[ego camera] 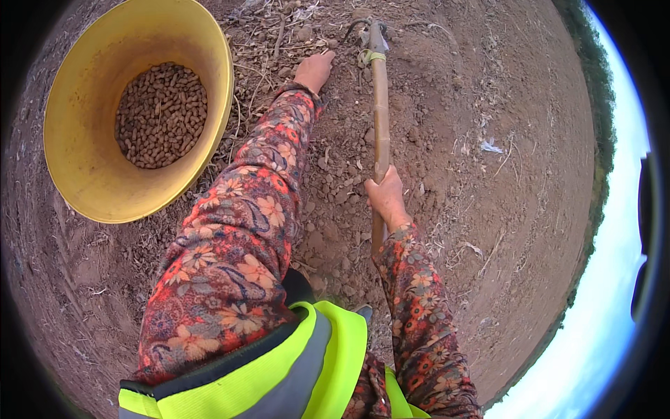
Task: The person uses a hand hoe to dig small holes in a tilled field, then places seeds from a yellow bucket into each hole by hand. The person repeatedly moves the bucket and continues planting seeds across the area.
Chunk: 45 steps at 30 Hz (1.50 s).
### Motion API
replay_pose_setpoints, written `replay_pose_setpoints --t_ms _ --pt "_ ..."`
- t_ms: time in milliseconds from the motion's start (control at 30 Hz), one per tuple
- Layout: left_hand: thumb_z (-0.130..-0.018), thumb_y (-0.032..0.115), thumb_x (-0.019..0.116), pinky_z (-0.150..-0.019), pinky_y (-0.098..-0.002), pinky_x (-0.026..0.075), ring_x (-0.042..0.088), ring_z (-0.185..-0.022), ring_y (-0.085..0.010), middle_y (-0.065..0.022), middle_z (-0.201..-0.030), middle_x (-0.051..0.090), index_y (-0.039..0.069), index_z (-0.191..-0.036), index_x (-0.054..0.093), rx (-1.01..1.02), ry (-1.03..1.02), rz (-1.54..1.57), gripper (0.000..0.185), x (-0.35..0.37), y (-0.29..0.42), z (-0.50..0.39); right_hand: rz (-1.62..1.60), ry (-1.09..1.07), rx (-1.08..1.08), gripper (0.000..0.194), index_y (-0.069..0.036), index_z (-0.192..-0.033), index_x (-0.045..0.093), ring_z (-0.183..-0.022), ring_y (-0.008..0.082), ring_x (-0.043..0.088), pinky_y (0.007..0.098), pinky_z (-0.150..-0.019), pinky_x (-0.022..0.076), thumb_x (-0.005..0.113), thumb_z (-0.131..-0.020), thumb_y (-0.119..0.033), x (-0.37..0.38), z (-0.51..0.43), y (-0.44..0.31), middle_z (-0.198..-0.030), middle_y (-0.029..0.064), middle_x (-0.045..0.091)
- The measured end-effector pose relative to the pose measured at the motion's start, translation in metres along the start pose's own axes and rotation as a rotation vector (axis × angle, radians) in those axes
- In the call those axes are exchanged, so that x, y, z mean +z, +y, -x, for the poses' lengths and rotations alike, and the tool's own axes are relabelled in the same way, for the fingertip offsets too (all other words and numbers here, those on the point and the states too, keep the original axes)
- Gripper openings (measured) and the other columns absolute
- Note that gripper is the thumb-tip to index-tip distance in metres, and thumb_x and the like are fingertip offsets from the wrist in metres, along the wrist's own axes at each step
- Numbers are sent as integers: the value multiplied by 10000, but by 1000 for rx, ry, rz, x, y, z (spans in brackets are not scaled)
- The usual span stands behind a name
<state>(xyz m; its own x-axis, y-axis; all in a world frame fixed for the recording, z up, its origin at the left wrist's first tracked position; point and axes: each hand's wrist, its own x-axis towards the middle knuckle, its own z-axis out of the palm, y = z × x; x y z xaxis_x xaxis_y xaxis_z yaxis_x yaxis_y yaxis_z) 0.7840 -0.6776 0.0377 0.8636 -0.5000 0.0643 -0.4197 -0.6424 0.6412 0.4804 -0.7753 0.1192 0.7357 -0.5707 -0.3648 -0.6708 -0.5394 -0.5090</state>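
My right hand [386, 194] is wrapped around the pale wooden handle [381, 115] of a pronged hand tool. Dark curved metal tines [356, 27] show at the handle's far end, against the soil, and a yellowish tie [370, 56] is bound just below them. Left of the tines, my left hand [315, 71] reaches down to the ground with fingers bent together. Something small and pale shows at its fingertips, too small to name. Beside my left arm stands a yellow bucket [215, 99], partly filled with unshelled peanuts [162, 115].
Loose brown soil [335, 209] with clods lies under both arms. Dry stalks and leaves [277, 36] are strewn between the bucket and the tines. A white plastic scrap [491, 146] lies to the right. A dark green strip of vegetation [602, 105] borders the field.
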Motion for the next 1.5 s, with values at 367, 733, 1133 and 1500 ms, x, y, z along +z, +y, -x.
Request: replay_pose_setpoints --t_ms 367,733,1133,1500 --pt "-854 215 613 -629 -272 458 543 -632 -136 -57 -731 596 84 -1009 596 0 -50 633 204 0 -5 129 -567 -147 302 242 -25 -960 422 -397 126 493 265 -358 407 563 -764 -18 -38 127 -12 -621 26 483" --pt "-896 141 521 -548 -251 421 480 -575 -69 0 -625 513 9 -913 534 -272 131 860 133 13 -19 187 -541 427 -56 224 0 -953 399 -404 114 490 241 -363 399 572 -820 -51 -142 16 -72 -654 52 500" --pt "-897 203 515 -380 -212 332 457 -459 -84 -27 -687 549 93 -916 521 -434 -163 1454 112 -21 -29 185 -550 -210 356 225 -38 -899 386 -398 123 482 262 -352 414 558 -756 -19 -64 172 16 -618 32 471" --pt "-869 259 595 -568 -312 435 490 -522 -200 -73 -579 513 28 -806 553 -236 92 619 244 -20 -39 242 -676 242 24 210 -45 -946 409 -426 101 466 231 -387 404 547 -789 -19 -167 177 -37 -661 23 469"
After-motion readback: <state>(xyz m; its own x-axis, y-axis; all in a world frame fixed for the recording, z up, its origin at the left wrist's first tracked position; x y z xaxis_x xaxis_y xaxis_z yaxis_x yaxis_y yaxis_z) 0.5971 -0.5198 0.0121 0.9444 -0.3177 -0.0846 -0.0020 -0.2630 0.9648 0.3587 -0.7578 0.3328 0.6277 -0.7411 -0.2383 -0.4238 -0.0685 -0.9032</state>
